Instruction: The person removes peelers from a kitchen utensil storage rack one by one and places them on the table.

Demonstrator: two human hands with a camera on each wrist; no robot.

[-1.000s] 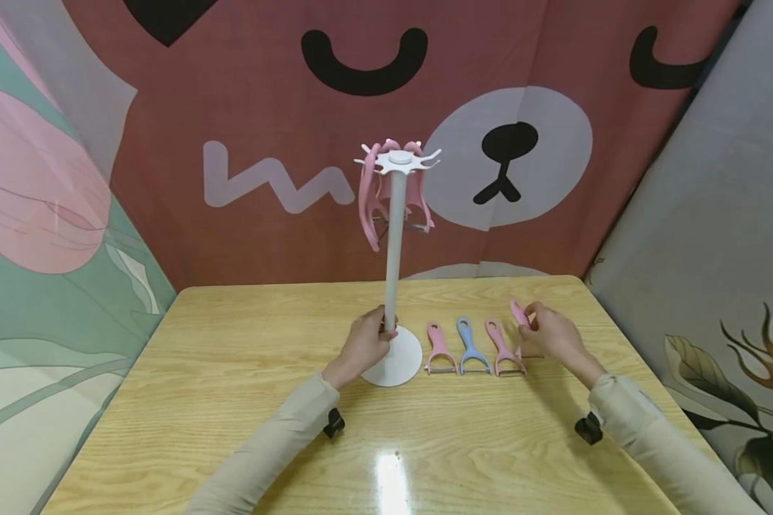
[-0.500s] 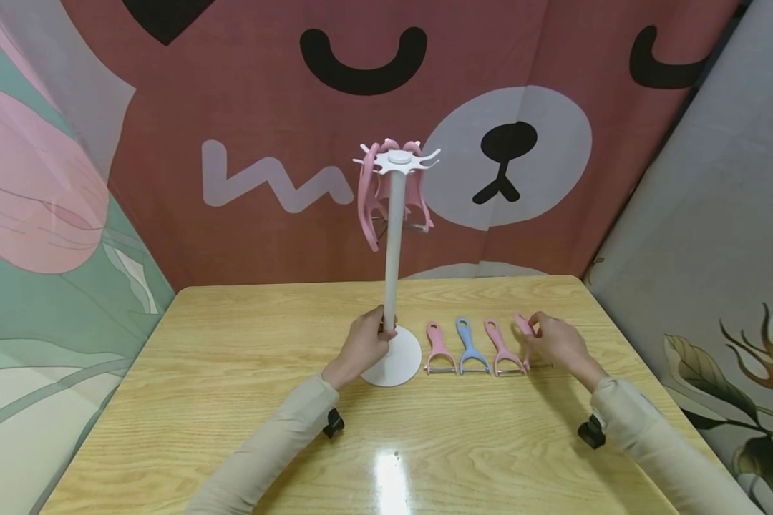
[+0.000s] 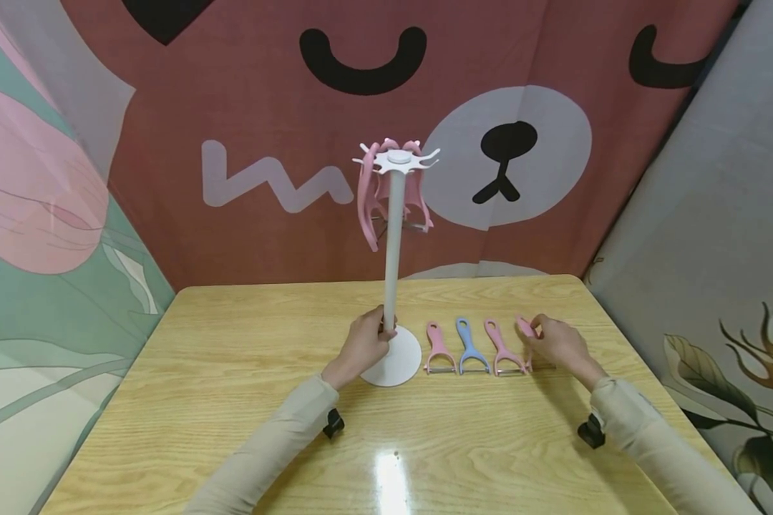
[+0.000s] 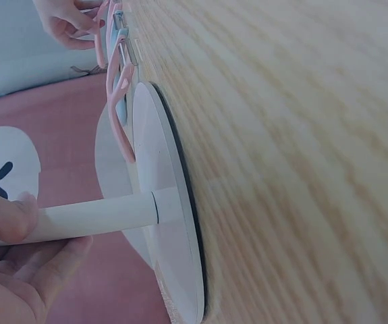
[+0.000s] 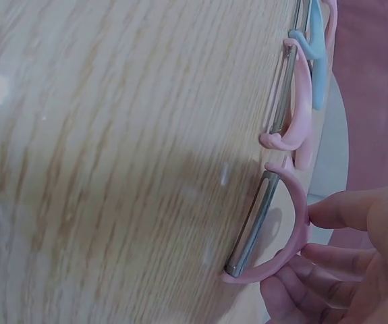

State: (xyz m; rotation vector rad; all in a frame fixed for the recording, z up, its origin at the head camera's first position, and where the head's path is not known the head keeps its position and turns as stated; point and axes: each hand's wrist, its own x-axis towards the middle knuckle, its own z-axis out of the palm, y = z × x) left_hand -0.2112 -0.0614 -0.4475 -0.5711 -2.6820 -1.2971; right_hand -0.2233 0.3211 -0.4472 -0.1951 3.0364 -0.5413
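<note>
Pinching a pink peeler (image 5: 299, 209) right of the frame's centre, the right hand (image 3: 559, 343) sits beside a row of three more peelers (image 3: 467, 337), while the left hand (image 3: 363, 342) grips a white pole (image 3: 393, 257) at mid-frame. From my remote post, I judge the peeler light, stiff, perhaps slippery; its handle (image 3: 525, 326) looks the safest hold, away from the metal blade (image 5: 256, 223).
</note>
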